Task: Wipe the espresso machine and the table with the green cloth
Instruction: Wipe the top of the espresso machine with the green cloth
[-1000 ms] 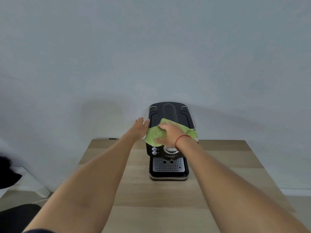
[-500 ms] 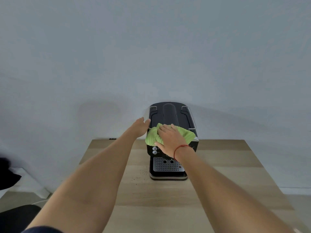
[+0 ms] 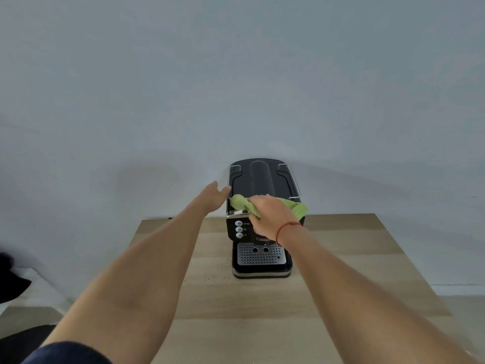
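Your green cloth [image 3: 297,209] lies bunched along the front edge of the top of the espresso machine [image 3: 259,179]. One end pokes out to the left of your right hand [image 3: 270,216] and the other spills over the machine's front right corner. Your right hand covers the middle of the cloth, fingers curled down round the fabric and gripping it against that edge, just above the front panel. A red string [image 3: 286,228] circles that wrist.

Your left hand [image 3: 212,197] rests on the machine's left side near the top, fingers straight and held together, thumb tip up by the top rim; it holds nothing.

The machine is black and stands upright at the far middle of the table [image 3: 354,258], its back close to the wall [image 3: 236,74]. On its front you can see three round buttons [image 3: 238,229] in a column at the left. Below them is the perforated metal drip tray [image 3: 259,254].

A few dark specks [image 3: 217,271] dot the light wood just to the left of the machine's base. A dark sleeve [image 3: 68,353] shows at your left upper arm, and a dark shape [image 3: 10,279] sits at the far left edge, too cut off to identify
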